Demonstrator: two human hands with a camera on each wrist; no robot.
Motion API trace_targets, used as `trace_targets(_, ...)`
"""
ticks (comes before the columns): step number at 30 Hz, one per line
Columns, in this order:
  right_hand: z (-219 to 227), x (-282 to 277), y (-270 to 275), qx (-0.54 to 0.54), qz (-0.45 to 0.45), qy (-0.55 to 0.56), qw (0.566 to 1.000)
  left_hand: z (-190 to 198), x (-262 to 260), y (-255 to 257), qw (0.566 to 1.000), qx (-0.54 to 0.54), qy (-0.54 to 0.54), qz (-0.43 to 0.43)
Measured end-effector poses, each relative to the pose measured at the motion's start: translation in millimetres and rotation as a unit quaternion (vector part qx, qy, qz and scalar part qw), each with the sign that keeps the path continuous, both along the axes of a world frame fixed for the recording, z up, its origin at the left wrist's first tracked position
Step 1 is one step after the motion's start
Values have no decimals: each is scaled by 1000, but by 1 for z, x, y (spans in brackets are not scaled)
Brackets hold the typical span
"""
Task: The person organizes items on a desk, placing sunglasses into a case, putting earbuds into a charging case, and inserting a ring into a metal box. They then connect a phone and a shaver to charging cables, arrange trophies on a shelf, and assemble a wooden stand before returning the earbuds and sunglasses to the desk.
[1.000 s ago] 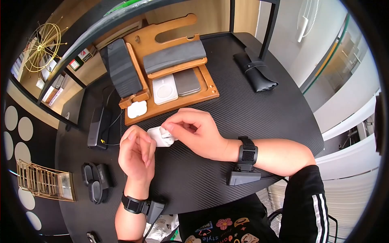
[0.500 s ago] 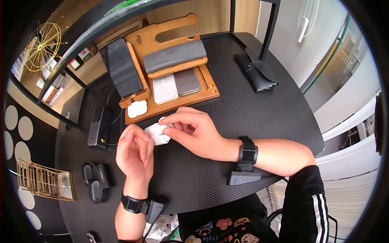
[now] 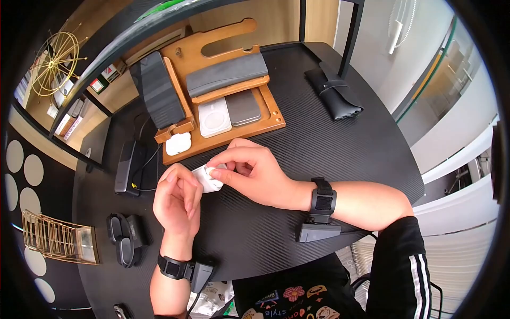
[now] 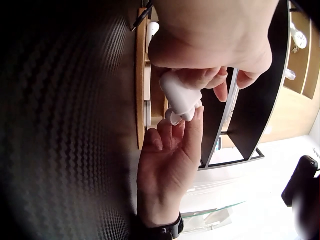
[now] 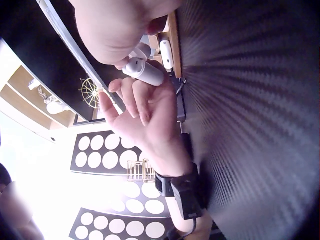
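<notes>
A small white earbud case (image 3: 213,186) is between both hands above the black desk. My left hand (image 3: 178,204) holds it from the left, fingers curled against its side. Thumb and forefinger of my right hand (image 3: 256,171) pinch a white earbud at the case's open end and partly cover it. In the left wrist view, the rounded case (image 4: 176,92) juts from under the left hand, and an earbud (image 4: 187,114) shows at the right fingertips. The right wrist view has the case (image 5: 151,75) lying along the left fingers.
Behind the hands is a wooden stand (image 3: 275,118) with a grey glasses case (image 3: 228,73), a white charging pad (image 3: 214,118) and another white case (image 3: 178,143). A black pouch (image 3: 336,93) lies at right. At left are a dark power bank (image 3: 127,169) with a cable and a black case (image 3: 127,242).
The right fingertips have shifted slightly left and now cover more of the earbuds, which stood out plainly one second ago. The case has tilted a little in the left hand.
</notes>
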State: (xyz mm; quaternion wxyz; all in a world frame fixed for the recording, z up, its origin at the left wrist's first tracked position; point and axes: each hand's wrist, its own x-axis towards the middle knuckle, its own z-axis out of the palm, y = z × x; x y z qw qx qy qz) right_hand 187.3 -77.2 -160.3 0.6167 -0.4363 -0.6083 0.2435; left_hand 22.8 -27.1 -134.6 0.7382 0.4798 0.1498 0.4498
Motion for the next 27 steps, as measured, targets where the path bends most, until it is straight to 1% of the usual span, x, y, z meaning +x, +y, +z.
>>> trace_targets(6,2,0,-1,18,5,-11,1000,1,1,-2,1000,8,-5,11)
trace_targets(8,2,0,-1,-6,10,8,1000,1,1,-2,1000,13,-4,15)
trace_targets(12,-2,-1,1,15,7,29,999,1,1,-1,999,16,-13,32)
trace_targets(14,3,-2,-2,-14,10,3,1000,0,0,-1,999,19,-12,37)
trace_targets(17,1,-1,-1,-20,9,-29,999,-3,-2,2,999,14,-16,31)
trace_targets(21,1,-1,-2,-26,-2,-32,999,-4,-3,3,999,30,1,22)
trace_targets(23,1,-3,-2,-7,-6,1,1000,-2,-1,2,999,31,2,22)
trace_targets(25,0,-1,0,-6,-10,20,1000,0,0,1,998,1,-17,58)
trace_targets(27,0,-2,1,-6,-13,39,999,0,0,2,998,-7,-25,66)
